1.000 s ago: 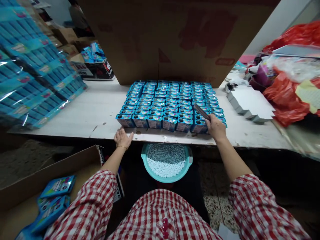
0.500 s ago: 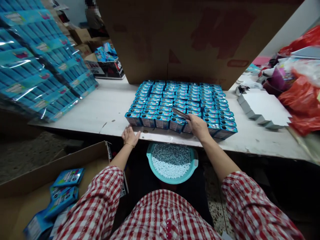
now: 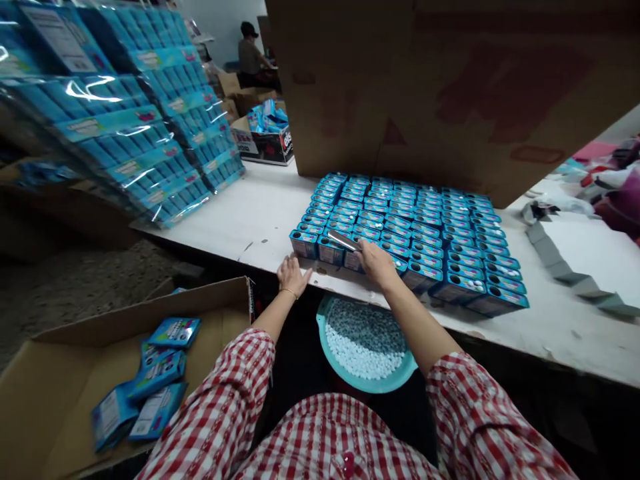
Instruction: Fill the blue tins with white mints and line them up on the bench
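Many small blue boxes (image 3: 410,230) stand in tight rows on the white table (image 3: 250,213), their tops open with round holes. My right hand (image 3: 376,261) is closed on a flat dark stick (image 3: 343,241) that lies over the front row near its left end. My left hand (image 3: 293,275) rests flat on the table's front edge, fingers out, just left of the nearest box. A teal basin (image 3: 367,347) of small white pellets sits under the table edge between my arms.
A big cardboard sheet (image 3: 450,87) stands behind the boxes. Shrink-wrapped blue packs (image 3: 125,127) lean at the left. A cardboard carton (image 3: 75,373) with a few blue boxes lies at lower left. Folded white cartons (image 3: 580,260) lie at right. A person sits far back.
My right hand has slid the stick leftward along the front row, from its right end to near its left end. The view has swung left. My left hand stays on the edge.
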The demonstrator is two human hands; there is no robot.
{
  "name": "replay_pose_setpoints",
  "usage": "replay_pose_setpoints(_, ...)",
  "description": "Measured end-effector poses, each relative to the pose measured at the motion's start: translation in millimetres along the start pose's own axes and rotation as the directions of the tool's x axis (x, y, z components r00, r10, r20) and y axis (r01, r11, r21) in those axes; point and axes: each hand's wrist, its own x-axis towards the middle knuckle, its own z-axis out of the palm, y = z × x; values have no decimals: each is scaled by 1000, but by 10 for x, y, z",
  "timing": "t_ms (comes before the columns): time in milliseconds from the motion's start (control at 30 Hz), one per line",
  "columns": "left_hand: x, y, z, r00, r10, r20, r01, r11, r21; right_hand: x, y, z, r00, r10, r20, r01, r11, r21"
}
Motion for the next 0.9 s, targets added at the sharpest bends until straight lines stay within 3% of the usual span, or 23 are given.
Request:
replay_pose_setpoints(100,36,21,-40,1000,-1,11,2,995,-99,13,36,61,999,14,-30,-14,1000,3)
replay_pose_setpoints(167,35,13,-128,999,-2,55,17,961,-276,7,68,60,999,7,-34,-7,1000,18)
replay_pose_setpoints(233,-20,-67,-263,999,-2,53,30,846,-532,-12,85,45,1000,20,-21,-20,999,25)
replay_pose_setpoints(267,-71,-152,-339,1000,-19,0,14,752,-659,-20,93,42,999,38,-20,-37,999,22)
replay_pose_setpoints(333,-211,-436,-486,974,-108,-201,-105,571,-814,-11,122,65,999,27,-36,-26,1000,16)
replay_pose_setpoints(367,-302,-639,-552,938,-179,-297,-157,544,-824,12,145,96,998,28,-59,-28,1000,4)
replay_pose_setpoints(433,-539,-1144,-663,851,-344,-397,-116,614,-780,84,206,190,991,78,-104,-82,996,-27)
replay_pose_setpoints(467,-685,-1426,-709,816,-428,-390,-6,667,-745,122,240,243,986,110,-124,-115,993,-36)
replay_pose_setpoints(500,-845,-1712,-747,786,-514,-345,151,699,-699,153,276,294,983,112,-145,-118,993,-31)
replay_pose_setpoints(567,-1177,-2250,-800,725,-669,-166,502,678,-538,187,347,372,978,114,-172,-119,993,-22)
replay_pose_setpoints(633,-1470,-2686,-814,667,-744,35,718,630,-296,191,408,411,973,106,-204,-111,994,-16)
replay_pose_setpoints(700,-1684,-2987,-790,652,-746,137,758,637,-137,193,450,423,971,106,-212,-110,994,-5)
replay_pose_setpoints(800,-1847,-3208,-694,713,-662,231,691,720,-66,236,489,422,979,112,-168,-112,994,6)
replay_pose_setpoints(900,-1859,-3279,-561,760,-561,329,604,796,-40,298,517,392,985,91,-145,-92,996,4)
